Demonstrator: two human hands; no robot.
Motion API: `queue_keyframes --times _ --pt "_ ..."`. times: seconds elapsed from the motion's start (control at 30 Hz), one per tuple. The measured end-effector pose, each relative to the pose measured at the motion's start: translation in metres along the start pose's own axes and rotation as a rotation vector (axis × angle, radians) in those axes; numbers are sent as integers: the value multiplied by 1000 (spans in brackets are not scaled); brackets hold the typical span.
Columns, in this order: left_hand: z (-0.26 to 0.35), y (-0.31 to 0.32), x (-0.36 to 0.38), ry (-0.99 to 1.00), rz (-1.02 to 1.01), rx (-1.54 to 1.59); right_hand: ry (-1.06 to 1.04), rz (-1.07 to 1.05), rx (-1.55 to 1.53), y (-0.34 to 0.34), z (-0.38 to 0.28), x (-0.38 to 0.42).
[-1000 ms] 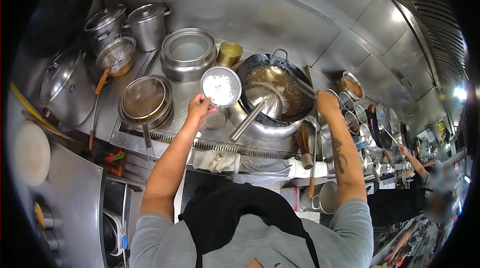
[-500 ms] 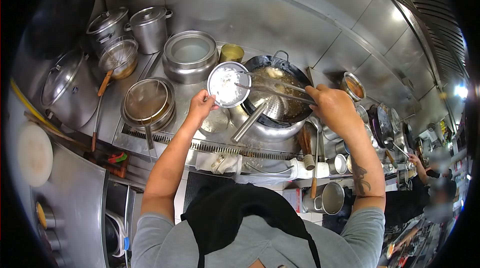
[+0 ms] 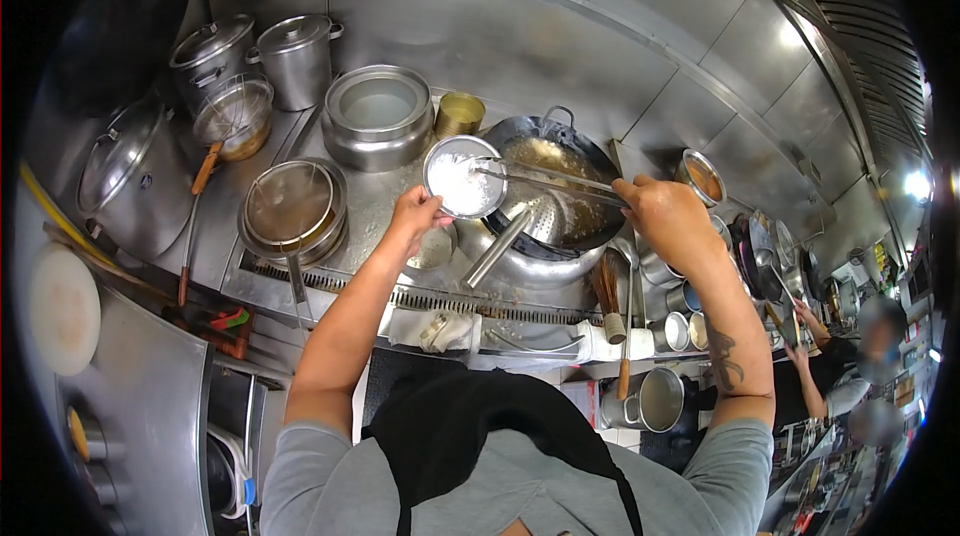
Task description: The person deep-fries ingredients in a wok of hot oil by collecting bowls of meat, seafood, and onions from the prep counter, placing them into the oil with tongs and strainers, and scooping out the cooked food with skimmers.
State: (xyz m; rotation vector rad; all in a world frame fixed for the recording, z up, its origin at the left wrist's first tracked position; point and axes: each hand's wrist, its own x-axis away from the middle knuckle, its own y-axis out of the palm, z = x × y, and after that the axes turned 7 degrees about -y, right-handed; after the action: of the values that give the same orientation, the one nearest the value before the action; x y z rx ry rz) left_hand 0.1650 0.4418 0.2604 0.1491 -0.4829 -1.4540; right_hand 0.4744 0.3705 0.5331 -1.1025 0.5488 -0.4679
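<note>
My left hand (image 3: 416,216) is closed on the rim of a small round metal bowl (image 3: 492,194), which is tilted and holds a white powdery-looking coating (image 3: 456,186). My right hand (image 3: 662,214) grips long metal tongs (image 3: 562,179), their tips inside the bowl at its right side. Just right of the bowl sits a dark wok (image 3: 518,131) with bubbling brown oil and pale pieces (image 3: 546,148) at its far side. A perforated metal ladle (image 3: 542,220) rests in the wok, its thick handle (image 3: 496,251) pointing toward me over the rim.
Behind the bowl stand a large metal pot (image 3: 380,144) and a yellowish tin (image 3: 459,116). Strainers over a pan (image 3: 292,204) sit to the left. A brush (image 3: 609,296) and a wooden-handled utensil (image 3: 625,371) lie at the right. Co-workers (image 3: 815,356) stand far right.
The bowl has shifted a little right and tilted further. The tongs' arms are closer together, their tips still in the bowl. More of a co-worker's arms shows at far right.
</note>
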Motion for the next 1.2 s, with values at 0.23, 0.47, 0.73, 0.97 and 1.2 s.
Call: queue_keyframes --times 0.23,0.47,0.73,0.97,1.2 --pt "-11 4 -12 -121 34 181 73 11 -12 28 18 6" --pt "-15 -8 -2 -111 136 136 325 -207 84 118 86 15" --pt "-22 -23 9 -79 134 27 534 -313 15 205 106 15" --pt "-16 -36 13 -13 91 22 249 131 14 65 67 6" --pt "-4 -32 12 98 31 -2 18 -38 -117 3 -11 -9"
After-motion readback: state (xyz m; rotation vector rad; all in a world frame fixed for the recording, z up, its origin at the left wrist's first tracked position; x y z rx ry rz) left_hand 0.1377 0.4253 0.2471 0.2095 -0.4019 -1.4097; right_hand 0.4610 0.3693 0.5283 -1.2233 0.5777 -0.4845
